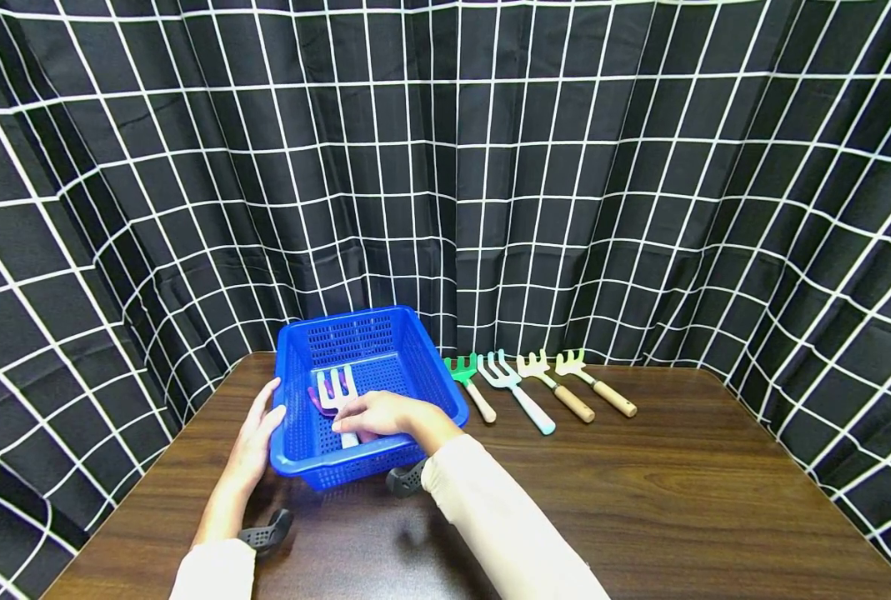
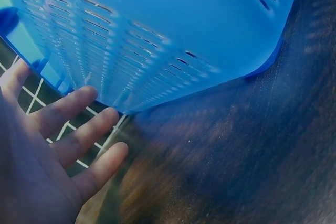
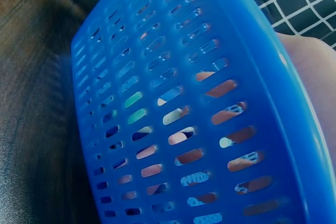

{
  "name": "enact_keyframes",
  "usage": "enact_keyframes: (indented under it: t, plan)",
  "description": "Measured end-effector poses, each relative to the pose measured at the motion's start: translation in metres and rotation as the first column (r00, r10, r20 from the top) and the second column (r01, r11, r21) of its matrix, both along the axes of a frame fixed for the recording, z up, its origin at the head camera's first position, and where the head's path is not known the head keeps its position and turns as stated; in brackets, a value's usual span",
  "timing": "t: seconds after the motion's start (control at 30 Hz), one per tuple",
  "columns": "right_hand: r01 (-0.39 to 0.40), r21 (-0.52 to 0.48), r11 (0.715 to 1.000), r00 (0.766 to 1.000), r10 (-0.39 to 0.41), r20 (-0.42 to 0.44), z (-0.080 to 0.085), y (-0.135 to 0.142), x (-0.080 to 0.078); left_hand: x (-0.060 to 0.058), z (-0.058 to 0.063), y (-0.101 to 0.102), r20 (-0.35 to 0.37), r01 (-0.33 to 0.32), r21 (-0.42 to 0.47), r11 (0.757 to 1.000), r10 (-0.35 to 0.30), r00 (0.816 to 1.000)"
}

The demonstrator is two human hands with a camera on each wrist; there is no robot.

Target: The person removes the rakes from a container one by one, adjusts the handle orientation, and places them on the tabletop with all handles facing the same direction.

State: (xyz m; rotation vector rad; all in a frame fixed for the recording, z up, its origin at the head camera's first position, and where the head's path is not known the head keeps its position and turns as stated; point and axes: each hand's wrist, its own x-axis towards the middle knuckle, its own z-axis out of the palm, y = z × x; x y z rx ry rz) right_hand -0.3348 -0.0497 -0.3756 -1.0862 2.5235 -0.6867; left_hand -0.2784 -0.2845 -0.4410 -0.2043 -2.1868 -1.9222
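Observation:
A blue plastic basket [image 1: 424,354] with slotted walls stands on the left part of the table. My right hand [image 1: 385,414] reaches over its near rim and grips the handle of a white garden hand fork [image 1: 350,440] inside, tines pointing away from me. Beside that fork's tines, partly covered by them, lies a purple hand fork [image 1: 319,406]. My left hand [image 1: 248,437] is at the basket's left side with the thumb by the rim. In the left wrist view its fingers [image 2: 89,132] are spread and straight along the slotted wall. The basket wall [image 3: 247,35] hides most of the right hand in the right wrist view.
Right of the basket lie several more hand forks: a green one [image 1: 483,404], a pale mint one [image 1: 533,411] and two cream ones with wooden handles [image 1: 574,404]. The brown table [image 1: 685,492] meets a black curtain [image 1: 565,208] with white grid lines.

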Motion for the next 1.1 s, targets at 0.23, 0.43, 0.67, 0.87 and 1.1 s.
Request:
enact_keyframes:
  t: [0.23,0.43,0.67,0.87,1.1]
  plan:
    - [-0.007,-0.029,1.0,1.0,0.006,-0.012,0.0005,0.002,-0.0015,-0.0011,-0.0011,-0.0003,-0.012,0.006,0.004,1.0,-0.006,1.0]
    - [0.021,-0.122,0.992,0.996,-0.01,0.092,0.0004,0.001,0.0003,-0.0018,-0.0021,-0.001,-0.013,0.011,0.014,1.0,-0.011,1.0]
    - [0.024,-0.227,0.974,0.943,0.053,0.328,0.0005,-0.0006,0.003,-0.0013,-0.0021,-0.002,-0.021,0.01,0.009,1.0,-0.01,1.0]
    - [0.025,-0.178,0.984,0.931,0.042,0.363,0.0021,0.0008,0.0047,-0.0015,-0.0024,-0.0019,-0.011,0.01,0.004,1.0,-0.01,1.0]
    - [0.023,-0.149,0.989,0.91,0.041,0.412,0.0014,0.0002,0.0052,-0.0019,-0.0015,-0.0012,-0.007,0.003,-0.015,1.0,-0.003,1.0]
